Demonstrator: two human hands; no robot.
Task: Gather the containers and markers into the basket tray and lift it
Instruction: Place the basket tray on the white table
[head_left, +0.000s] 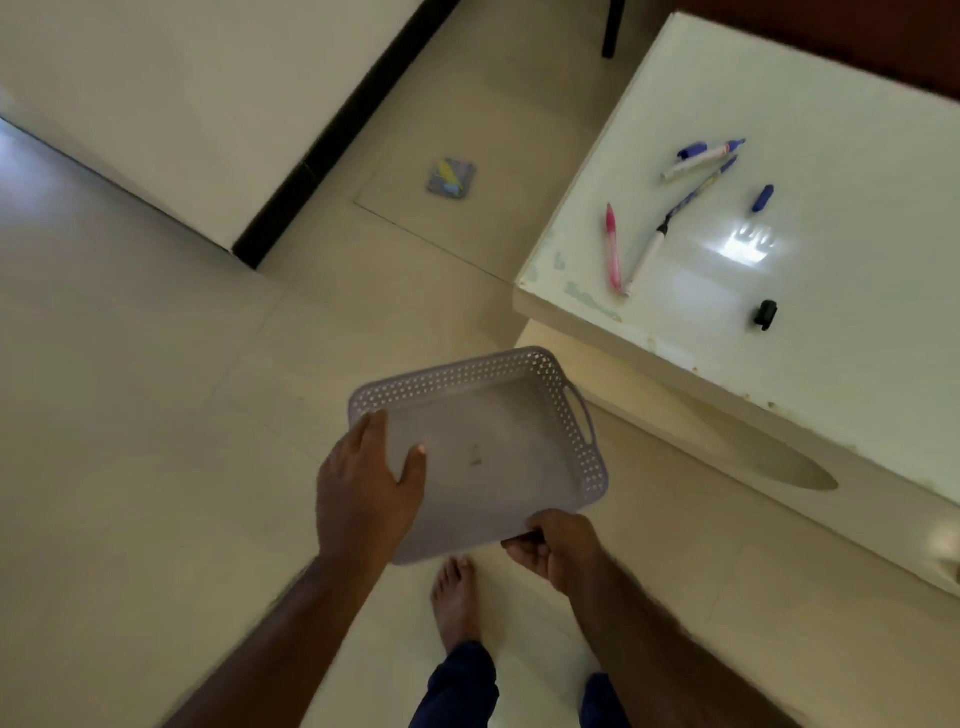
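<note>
Head view: both hands hold the grey basket tray (498, 447) in the air above the floor (130, 415). Left hand (366, 483) grips its left rim, thumb inside; right hand (558, 545) has fingers clamped on the near corner. Markers (698, 161) and loose caps (762, 198) lie on the white tabletop (841, 130), well apart from the tray.

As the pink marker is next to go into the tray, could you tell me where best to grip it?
I would pinch the pink marker at mid-barrel from above, thumb and finger across its width. It lies flat near the table corner, and its left side looks clear; a white marker's end lies close by its near tip, so the middle seems safer.
</note>
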